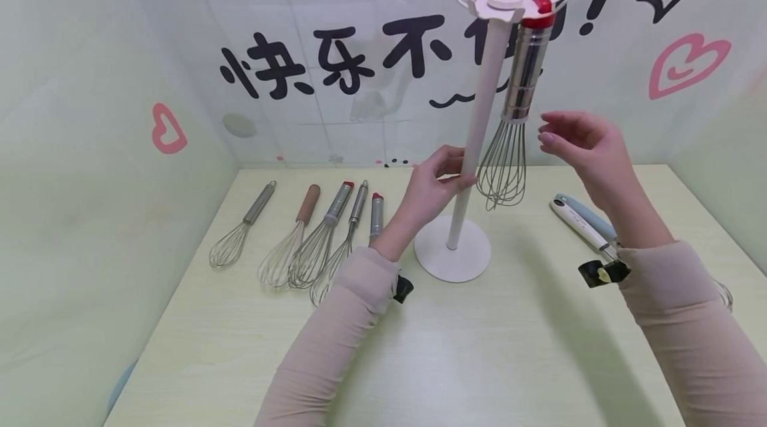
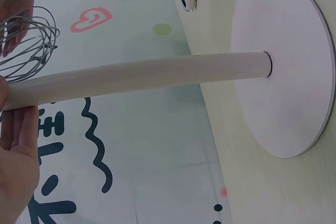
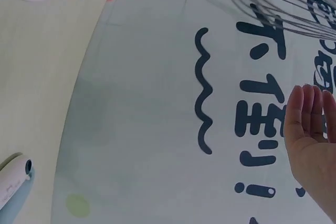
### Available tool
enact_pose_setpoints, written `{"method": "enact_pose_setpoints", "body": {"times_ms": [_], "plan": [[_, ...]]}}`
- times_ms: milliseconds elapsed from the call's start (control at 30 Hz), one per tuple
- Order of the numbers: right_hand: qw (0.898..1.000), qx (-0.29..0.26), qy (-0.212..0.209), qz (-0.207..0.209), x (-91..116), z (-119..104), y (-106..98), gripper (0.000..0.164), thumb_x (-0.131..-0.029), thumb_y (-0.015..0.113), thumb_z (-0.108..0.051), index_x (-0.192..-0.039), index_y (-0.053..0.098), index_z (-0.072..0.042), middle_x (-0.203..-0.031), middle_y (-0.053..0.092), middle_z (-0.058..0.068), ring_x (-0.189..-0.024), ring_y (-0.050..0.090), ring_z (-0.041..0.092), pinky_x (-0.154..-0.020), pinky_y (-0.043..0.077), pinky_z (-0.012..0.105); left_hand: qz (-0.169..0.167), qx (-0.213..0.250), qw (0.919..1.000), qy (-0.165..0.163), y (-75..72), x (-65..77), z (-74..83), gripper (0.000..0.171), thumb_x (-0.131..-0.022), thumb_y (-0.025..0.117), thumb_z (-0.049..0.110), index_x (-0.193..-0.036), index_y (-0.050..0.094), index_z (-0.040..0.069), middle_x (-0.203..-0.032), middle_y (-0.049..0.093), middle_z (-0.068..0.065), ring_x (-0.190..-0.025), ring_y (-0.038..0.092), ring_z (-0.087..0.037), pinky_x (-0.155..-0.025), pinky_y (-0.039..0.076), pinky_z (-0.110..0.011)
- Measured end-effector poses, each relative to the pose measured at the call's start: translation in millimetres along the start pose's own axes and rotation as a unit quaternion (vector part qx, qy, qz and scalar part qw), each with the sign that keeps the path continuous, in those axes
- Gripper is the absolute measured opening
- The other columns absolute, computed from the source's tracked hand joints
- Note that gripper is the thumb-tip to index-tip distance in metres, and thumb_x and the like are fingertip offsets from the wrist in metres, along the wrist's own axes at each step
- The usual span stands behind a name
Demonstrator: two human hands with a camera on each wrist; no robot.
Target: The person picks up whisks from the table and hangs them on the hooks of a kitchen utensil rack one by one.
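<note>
A white stand (image 1: 484, 94) with a round base (image 1: 434, 260) and a ring of hooks at its top stands upright on the table. My left hand (image 1: 433, 190) holds its pole between thumb and fingers, about a third of the way up; the left wrist view also shows this grip on the pole (image 2: 136, 74). From a hook on the right side hangs a whisk (image 1: 527, 67) with a metal handle and red end, wires downward. To the right of that whisk, my right hand (image 1: 590, 147) is raised, fingers relaxed and apart from it, holding nothing.
Several whisks lie on the left of the table, including a brown-handled one (image 1: 308, 204) and a metal one (image 1: 260, 204). On the right, a white-handled tool (image 1: 578, 222) and a blue-handled one (image 1: 590, 215) lie partly under my right arm. A printed sheet (image 1: 335, 127) covers the back.
</note>
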State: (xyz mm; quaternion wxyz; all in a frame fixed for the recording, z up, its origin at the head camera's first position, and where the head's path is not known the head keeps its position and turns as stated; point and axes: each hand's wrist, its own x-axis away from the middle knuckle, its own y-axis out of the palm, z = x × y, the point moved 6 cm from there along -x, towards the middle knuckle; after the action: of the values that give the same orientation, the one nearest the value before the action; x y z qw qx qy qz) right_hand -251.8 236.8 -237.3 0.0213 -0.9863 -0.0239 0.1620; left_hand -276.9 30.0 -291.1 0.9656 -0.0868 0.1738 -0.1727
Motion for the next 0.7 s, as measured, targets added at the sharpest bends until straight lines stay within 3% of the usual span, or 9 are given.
{"method": "enact_pose_setpoints", "body": {"times_ms": [100,200,300,367,467,533,600,700], "plan": [[0.995,0.089,0.036,0.008,1,15,-13,0.026,-0.092,0.062,-0.012,-0.118,0.062,-0.014,-0.100,0.064,-0.014,-0.090,0.061,0.001,-0.077,0.053,0.007,0.001,0.000,1.0000,0.001,0.2,0.3,0.0,0.033,-0.088,0.066,0.006,-0.120,0.057,0.004,-0.117,0.066,-0.019,-0.112,0.065,-0.028,-0.093,0.056,-0.026],[0.981,0.180,0.074,0.009,3,30,-26,0.033,-0.094,0.059,-0.019,-0.126,0.056,-0.010,-0.097,0.060,-0.023,-0.088,0.059,-0.006,-0.076,0.052,0.005,0.002,-0.001,1.0000,0.002,0.6,0.4,-0.3,0.033,-0.088,0.066,0.006,-0.120,0.056,0.004,-0.117,0.066,-0.019,-0.112,0.064,-0.028,-0.093,0.056,-0.026],[0.965,0.239,0.105,0.003,7,44,-38,0.044,-0.096,0.056,-0.026,-0.133,0.048,-0.003,-0.092,0.056,-0.030,-0.085,0.057,-0.011,-0.075,0.050,0.003,0.003,-0.004,1.0000,0.003,0.8,0.5,-0.4,0.033,-0.088,0.066,0.006,-0.120,0.056,0.005,-0.117,0.066,-0.018,-0.112,0.064,-0.028,-0.093,0.056,-0.025],[0.961,0.251,0.118,-0.001,9,53,-47,0.044,-0.096,0.056,-0.026,-0.133,0.048,-0.003,-0.090,0.055,-0.031,-0.083,0.056,-0.013,-0.074,0.049,0.002,0.004,-0.006,1.0000,0.002,0.9,0.7,-0.1,0.033,-0.088,0.065,0.006,-0.120,0.055,0.005,-0.117,0.066,-0.018,-0.112,0.064,-0.027,-0.093,0.056,-0.025],[0.959,0.254,0.127,-0.001,14,65,-59,0.032,-0.096,0.056,-0.026,-0.125,0.053,-0.015,-0.088,0.054,-0.031,-0.080,0.056,-0.014,-0.072,0.047,0.000,0.005,-0.008,1.0000,0.001,1.0,0.9,0.8,0.034,-0.088,0.065,0.007,-0.120,0.055,0.005,-0.117,0.066,-0.018,-0.112,0.064,-0.028,-0.093,0.056,-0.025],[0.956,0.260,0.133,0.000,17,73,-66,0.030,-0.096,0.056,-0.026,-0.124,0.053,-0.016,-0.087,0.054,-0.031,-0.079,0.055,-0.015,-0.071,0.045,-0.001,0.005,-0.009,0.9999,-0.002,1.0,1.1,1.4,0.033,-0.088,0.065,0.006,-0.120,0.055,0.005,-0.117,0.066,-0.018,-0.111,0.064,-0.028,-0.092,0.056,-0.026],[0.949,0.280,0.142,0.001,21,79,-72,0.035,-0.095,0.056,-0.031,-0.126,0.053,-0.013,-0.086,0.052,-0.033,-0.079,0.053,-0.017,-0.070,0.043,-0.001,0.005,-0.012,0.9999,-0.002,0.9,1.3,2.5,0.034,-0.088,0.066,0.006,-0.120,0.055,0.005,-0.117,0.066,-0.018,-0.111,0.064,-0.028,-0.092,0.056,-0.026],[0.939,0.309,0.152,0.003,25,89,-79,0.053,-0.095,0.055,-0.036,-0.134,0.047,0.000,-0.084,0.050,-0.036,-0.079,0.049,-0.020,-0.069,0.040,0.000,0.005,-0.016,0.9999,-0.002,0.9,1.2,3.6,0.034,-0.088,0.066,0.006,-0.120,0.055,0.005,-0.117,0.066,-0.018,-0.110,0.065,-0.028,-0.093,0.056,-0.027]]}}
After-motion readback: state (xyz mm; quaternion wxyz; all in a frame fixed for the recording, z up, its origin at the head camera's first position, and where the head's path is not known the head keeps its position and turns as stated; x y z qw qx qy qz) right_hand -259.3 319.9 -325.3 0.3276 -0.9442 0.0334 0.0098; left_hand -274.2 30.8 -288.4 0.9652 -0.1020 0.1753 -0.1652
